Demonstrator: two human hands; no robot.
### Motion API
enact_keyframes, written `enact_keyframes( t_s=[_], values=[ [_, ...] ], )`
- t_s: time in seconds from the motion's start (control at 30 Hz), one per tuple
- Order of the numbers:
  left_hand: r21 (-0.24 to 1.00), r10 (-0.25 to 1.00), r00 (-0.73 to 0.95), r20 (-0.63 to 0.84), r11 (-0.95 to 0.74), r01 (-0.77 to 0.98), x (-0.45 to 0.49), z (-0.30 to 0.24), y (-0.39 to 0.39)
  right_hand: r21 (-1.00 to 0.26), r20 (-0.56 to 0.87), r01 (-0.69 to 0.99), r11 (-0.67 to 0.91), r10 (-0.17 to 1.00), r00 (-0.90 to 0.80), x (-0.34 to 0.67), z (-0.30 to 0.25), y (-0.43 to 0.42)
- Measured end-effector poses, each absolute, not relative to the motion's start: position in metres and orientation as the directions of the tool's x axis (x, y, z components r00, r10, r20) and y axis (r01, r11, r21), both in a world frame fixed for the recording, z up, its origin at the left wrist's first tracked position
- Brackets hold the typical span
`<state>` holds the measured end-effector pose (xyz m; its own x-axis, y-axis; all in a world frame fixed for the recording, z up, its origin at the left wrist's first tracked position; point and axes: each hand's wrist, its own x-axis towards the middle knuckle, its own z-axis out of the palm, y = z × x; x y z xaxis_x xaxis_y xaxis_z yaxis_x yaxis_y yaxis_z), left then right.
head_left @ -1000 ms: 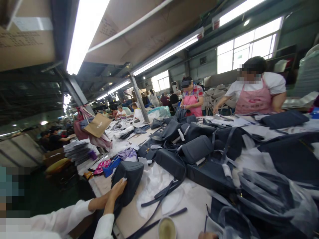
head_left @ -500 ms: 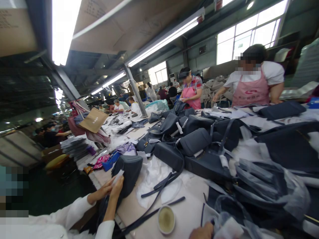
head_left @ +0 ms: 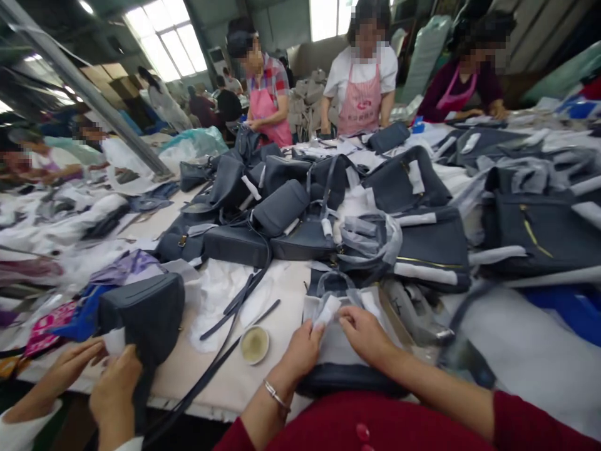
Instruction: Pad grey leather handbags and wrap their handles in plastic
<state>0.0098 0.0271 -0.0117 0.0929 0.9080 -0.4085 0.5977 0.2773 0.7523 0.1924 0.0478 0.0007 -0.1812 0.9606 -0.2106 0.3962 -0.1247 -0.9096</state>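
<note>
In front of me lies a dark navy handbag, with a pale sheet over much of it. A strip of white wrapping paper is bunched near the bag's plastic-covered handle. My left hand, with a bracelet at the wrist, grips this paper between thumb and fingers. Close by on the right, my right hand is closed, fingertips pinched together at the paper's edge. Whatever lies between those fingertips is too small to make out.
At left, a co-worker's hands work on another navy bag. A small round dish and long dark straps lie between us. Navy bags are heaped beyond. Several people in aprons stand across the table.
My view has swung right and down. Both my hands are now visible at the handbag, where before one blurred hand showed at the bottom edge. The co-worker's bag now appears farther left.
</note>
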Motion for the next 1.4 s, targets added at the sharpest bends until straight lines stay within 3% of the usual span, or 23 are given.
enact_keyframes(
  t_s=[0.03, 0.1, 0.17, 0.3, 0.53, 0.63, 0.7, 0.8, 0.87, 0.93, 1.03, 1.17, 1.4],
  values=[
    [0.734, 0.907, 0.101, -0.409, 0.261, 0.627, 0.010, -0.011, 0.027, -0.840, -0.025, 0.531, 0.110, 0.971, -0.240, 0.198, 0.008, 0.047],
    [0.728, 0.906, 0.143, -0.399, 0.218, 0.650, 0.012, -0.008, 0.028, -0.570, 0.223, 0.647, 0.506, 0.853, -0.471, 0.203, 0.019, 0.049],
    [0.744, 0.907, 0.193, -0.374, 0.170, 0.646, 0.015, -0.006, 0.029, -0.352, 0.256, 0.580, 0.734, 0.672, -0.695, 0.201, 0.023, 0.057],
    [0.705, 0.879, 0.232, -0.416, 0.150, 0.693, 0.017, -0.004, 0.029, -0.185, 0.138, 0.430, 0.884, 0.457, -0.879, 0.187, 0.013, 0.082],
    [0.778, 0.817, 0.373, -0.439, 0.138, 0.613, 0.011, 0.009, 0.034, -0.209, 0.032, 0.228, 0.951, 0.239, -0.970, 0.179, 0.004, 0.111],
    [0.776, 0.842, 0.280, -0.462, 0.230, 0.588, 0.013, 0.008, 0.036, -0.246, 0.105, 0.288, 0.925, 0.321, -0.941, 0.192, 0.013, 0.111],
    [0.751, 0.832, 0.209, -0.513, 0.318, 0.578, 0.012, 0.004, 0.034, -0.324, 0.229, 0.413, 0.851, 0.494, -0.839, 0.213, 0.019, 0.108],
    [0.729, 0.797, 0.143, -0.587, 0.444, 0.520, 0.010, -0.005, 0.030, -0.534, 0.278, 0.675, 0.510, 0.859, -0.429, 0.261, 0.017, 0.097],
    [0.734, 0.785, 0.127, -0.607, 0.492, 0.468, 0.010, -0.008, 0.028, -0.587, 0.103, 0.790, 0.180, 0.984, -0.147, 0.294, 0.005, 0.083],
    [0.738, 0.778, 0.119, -0.617, 0.518, 0.433, 0.012, -0.009, 0.027, -0.504, -0.135, 0.864, -0.009, 0.988, -0.069, 0.318, -0.015, 0.064],
    [0.741, 0.783, 0.109, -0.613, 0.521, 0.424, 0.012, -0.005, 0.030, -0.357, -0.357, 0.933, -0.046, 0.930, -0.091, 0.327, -0.049, 0.036],
    [0.733, 0.805, 0.097, -0.585, 0.474, 0.488, 0.003, 0.008, 0.036, -0.303, -0.323, 0.947, -0.108, 0.946, 0.005, 0.311, -0.078, 0.029],
    [0.718, 0.806, 0.151, -0.572, 0.404, 0.566, -0.017, 0.008, 0.031, -0.332, -0.292, 0.921, -0.204, 0.951, 0.105, 0.293, -0.094, 0.070]
  ],
)
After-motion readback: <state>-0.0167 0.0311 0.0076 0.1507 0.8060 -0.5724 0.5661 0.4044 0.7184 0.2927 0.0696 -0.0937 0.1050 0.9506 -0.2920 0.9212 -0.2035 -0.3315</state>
